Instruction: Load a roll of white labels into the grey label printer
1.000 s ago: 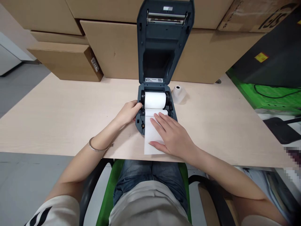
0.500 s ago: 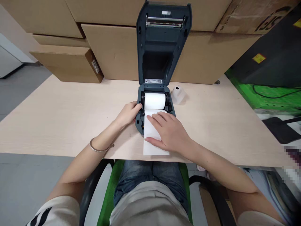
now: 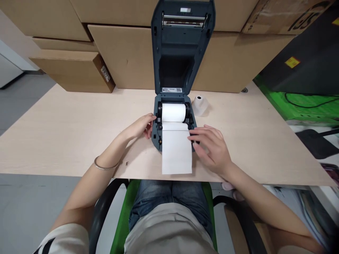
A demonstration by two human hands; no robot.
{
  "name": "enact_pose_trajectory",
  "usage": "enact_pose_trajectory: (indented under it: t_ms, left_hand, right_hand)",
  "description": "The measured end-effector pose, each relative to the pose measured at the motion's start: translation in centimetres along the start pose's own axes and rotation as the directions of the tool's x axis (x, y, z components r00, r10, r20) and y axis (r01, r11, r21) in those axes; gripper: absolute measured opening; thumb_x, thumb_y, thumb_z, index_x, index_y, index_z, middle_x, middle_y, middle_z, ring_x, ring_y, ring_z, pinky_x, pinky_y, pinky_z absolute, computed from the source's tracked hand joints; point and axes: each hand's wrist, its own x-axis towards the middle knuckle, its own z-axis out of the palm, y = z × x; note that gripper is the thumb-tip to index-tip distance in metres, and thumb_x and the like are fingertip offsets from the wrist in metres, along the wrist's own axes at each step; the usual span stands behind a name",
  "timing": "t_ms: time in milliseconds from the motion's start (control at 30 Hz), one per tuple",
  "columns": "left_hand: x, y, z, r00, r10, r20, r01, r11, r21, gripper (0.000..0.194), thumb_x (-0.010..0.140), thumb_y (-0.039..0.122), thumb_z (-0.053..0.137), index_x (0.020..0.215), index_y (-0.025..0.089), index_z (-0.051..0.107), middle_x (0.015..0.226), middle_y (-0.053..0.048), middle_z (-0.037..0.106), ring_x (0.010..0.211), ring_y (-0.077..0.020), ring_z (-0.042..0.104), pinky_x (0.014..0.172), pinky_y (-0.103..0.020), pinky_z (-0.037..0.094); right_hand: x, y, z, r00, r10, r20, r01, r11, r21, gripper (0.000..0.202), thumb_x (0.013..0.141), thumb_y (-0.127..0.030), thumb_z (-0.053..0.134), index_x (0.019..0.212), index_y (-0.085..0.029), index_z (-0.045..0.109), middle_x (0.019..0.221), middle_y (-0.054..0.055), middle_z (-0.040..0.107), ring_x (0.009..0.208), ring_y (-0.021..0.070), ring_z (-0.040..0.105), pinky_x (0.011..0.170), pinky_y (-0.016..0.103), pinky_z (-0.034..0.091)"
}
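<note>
Office-like room, wooden desk [image 3: 79, 130], cardboard boxes [image 3: 122, 56]

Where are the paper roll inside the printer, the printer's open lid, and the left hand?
Paper roll [image 3: 173, 112], head view: middle of its white face.
Open lid [image 3: 174, 42], head view: its dark inner side.
Left hand [image 3: 141, 125], head view: back of the hand.

A dark blue-grey label printer [image 3: 156, 135] sits near the middle of the worktop [image 3: 79, 130], its lid [image 3: 178, 46] raised towards the far edge. Inside lies a white paper roll [image 3: 173, 112]; its paper strip [image 3: 177, 151] runs out over the printer's front, ending close to the near edge. The left hand [image 3: 143, 126] touches the printer's left side. The right hand [image 3: 213, 146], fingers spread, hovers at the strip's right side. A small white roll [image 3: 200, 105] stands just right of the printer. Cardboard boxes [image 3: 122, 58] line the far edge, with a flatter carton [image 3: 70, 72] by the far left corner.
</note>
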Motion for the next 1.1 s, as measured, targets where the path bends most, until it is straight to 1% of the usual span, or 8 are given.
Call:
enact_pose_trajectory:
  t_ms: [67, 167, 333, 533, 733, 900, 1000, 1100]
  left_hand:
    - [0.0, -0.2, -0.5, 0.999, 0.014, 0.048, -0.015, 1.000, 0.010, 0.024, 0.097, 0.044, 0.045, 0.085, 0.023, 0.048, 0.065, 0.000, 0.058, 0.056, -0.0147, 0.059, 0.049, -0.024, 0.048]
    - [-0.1, -0.6, -1.2, 0.993, 0.034, 0.115, -0.036, 0.999, 0.020, 0.025, 0.095, 0.048, 0.051, 0.092, 0.024, 0.047, 0.069, 0.000, 0.060, 0.060, -0.0160, 0.063, 0.051, -0.025, 0.053]
    - [-0.2, -1.2, -1.8, 0.977, 0.057, 0.203, -0.057, 0.998, -0.007, 0.029, 0.092, 0.049, 0.057, 0.090, 0.025, 0.040, 0.072, 0.002, 0.061, 0.066, -0.0170, 0.068, 0.058, -0.029, 0.061]
    - [-0.2, -1.2, -1.6, 0.978, 0.080, 0.194, -0.081, 0.997, 0.000, 0.033, 0.090, 0.052, 0.060, 0.092, 0.025, 0.040, 0.073, 0.002, 0.060, 0.068, -0.0163, 0.066, 0.056, -0.027, 0.058]
    - [-0.5, -0.9, -1.3, 0.982, 0.061, 0.180, -0.069, 0.997, 0.039, 0.045, 0.089, 0.060, 0.063, 0.109, 0.023, 0.046, 0.079, 0.001, 0.061, 0.071, -0.0183, 0.067, 0.053, -0.027, 0.055]
    - [-0.7, -0.4, -1.1, 0.987, 0.047, 0.154, -0.057, 0.996, 0.063, 0.041, 0.089, 0.049, 0.061, 0.115, 0.022, 0.049, 0.085, -0.001, 0.062, 0.072, -0.0179, 0.066, 0.054, -0.028, 0.055]
    - [-1.0, -0.1, -0.9, 0.990, 0.044, 0.134, -0.054, 0.996, 0.068, 0.043, 0.087, 0.046, 0.063, 0.119, 0.021, 0.050, 0.086, -0.002, 0.062, 0.074, -0.0184, 0.065, 0.055, -0.029, 0.054]
    - [-1.2, 0.1, -0.6, 0.993, 0.039, 0.111, -0.046, 0.997, 0.063, 0.045, 0.086, 0.046, 0.064, 0.121, 0.020, 0.051, 0.087, -0.002, 0.062, 0.074, -0.0179, 0.064, 0.055, -0.028, 0.053]
  right_hand:
    - [0.2, 1.1, 0.5, 0.996, 0.091, -0.002, -0.091, 0.996, -0.019, 0.021, 0.105, -0.029, 0.055, 0.117, -0.023, 0.071, 0.123, 0.009, 0.078, 0.118, 0.0262, 0.073, 0.112, 0.054, 0.053]
    - [0.2, 2.3, 1.3, 0.985, 0.171, 0.037, -0.167, 0.982, -0.093, 0.036, 0.107, -0.037, 0.052, 0.136, -0.022, 0.066, 0.145, 0.014, 0.068, 0.140, 0.0328, 0.061, 0.118, 0.061, 0.047]
    - [-0.6, 3.1, 2.2, 0.986, 0.157, 0.062, -0.153, 0.986, -0.067, 0.047, 0.110, -0.035, 0.044, 0.155, -0.026, 0.053, 0.159, 0.012, 0.058, 0.157, 0.0328, 0.044, 0.120, 0.060, 0.047]
    - [-1.1, 3.4, 2.7, 0.985, 0.145, 0.095, -0.145, 0.989, -0.009, 0.058, 0.111, -0.036, 0.041, 0.168, -0.035, 0.033, 0.163, 0.008, 0.054, 0.159, 0.0308, 0.041, 0.123, 0.059, 0.045]
    - [-0.7, 3.5, 2.6, 0.988, 0.119, 0.095, -0.119, 0.993, -0.008, 0.054, 0.110, -0.038, 0.042, 0.163, -0.028, 0.042, 0.159, 0.011, 0.057, 0.152, 0.0319, 0.050, 0.118, 0.057, 0.051]
    - [-0.5, 3.3, 2.3, 0.989, 0.141, 0.046, -0.142, 0.989, 0.026, 0.043, 0.105, -0.039, 0.052, 0.143, -0.019, 0.059, 0.146, 0.017, 0.066, 0.136, 0.0315, 0.065, 0.107, 0.051, 0.060]
    - [-0.4, 3.2, 2.2, 0.993, 0.114, 0.013, -0.114, 0.993, 0.016, 0.035, 0.105, -0.036, 0.052, 0.134, -0.019, 0.063, 0.144, 0.018, 0.067, 0.133, 0.0311, 0.068, 0.105, 0.050, 0.061]
    - [-0.4, 3.1, 2.3, 0.998, 0.061, -0.016, -0.061, 0.998, -0.005, 0.036, 0.106, -0.035, 0.048, 0.134, -0.020, 0.065, 0.145, 0.017, 0.067, 0.136, 0.0313, 0.066, 0.106, 0.052, 0.060]
